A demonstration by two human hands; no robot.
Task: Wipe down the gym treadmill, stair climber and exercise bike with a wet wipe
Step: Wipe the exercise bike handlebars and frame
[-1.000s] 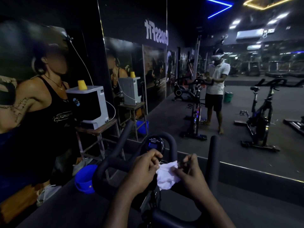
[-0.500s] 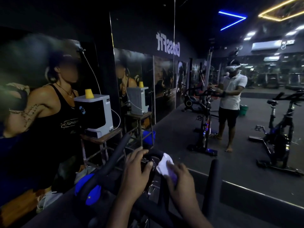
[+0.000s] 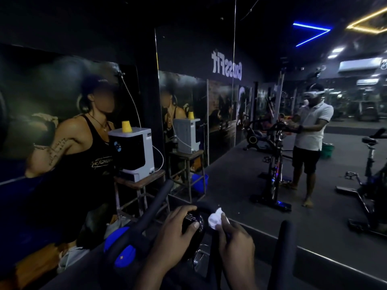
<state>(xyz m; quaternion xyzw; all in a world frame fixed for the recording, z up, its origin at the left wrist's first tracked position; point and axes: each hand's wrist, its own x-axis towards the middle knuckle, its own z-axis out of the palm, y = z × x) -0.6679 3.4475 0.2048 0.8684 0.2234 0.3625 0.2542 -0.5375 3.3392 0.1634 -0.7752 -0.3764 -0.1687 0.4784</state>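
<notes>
Exercise bike (image 3: 146,222): foreground, facing a wall mirror (image 3: 240,174). Black handlebar; its two prongs run lengthwise away from the person toward the mirror, the left one slanting up and to the right, the right one nearly upright in view. A round black console (image 3: 191,221) sits between them under the curved centre bar.

Left hand (image 3: 176,233): fingers curled over the console's top edge, thumb on its face.

Right hand (image 3: 236,241): fingers closed in a pinch on the wipe (image 3: 215,220).

Wipe: white, bunched, sticking up and left out of the fingers, against the console's right edge below the centre bar.

Surroundings: white purifier (image 3: 134,151) topped by a yellow cup (image 3: 126,126), standing on a small counter (image 3: 136,184) at left; blue bucket (image 3: 123,250) on the floor behind the left prong.
</notes>
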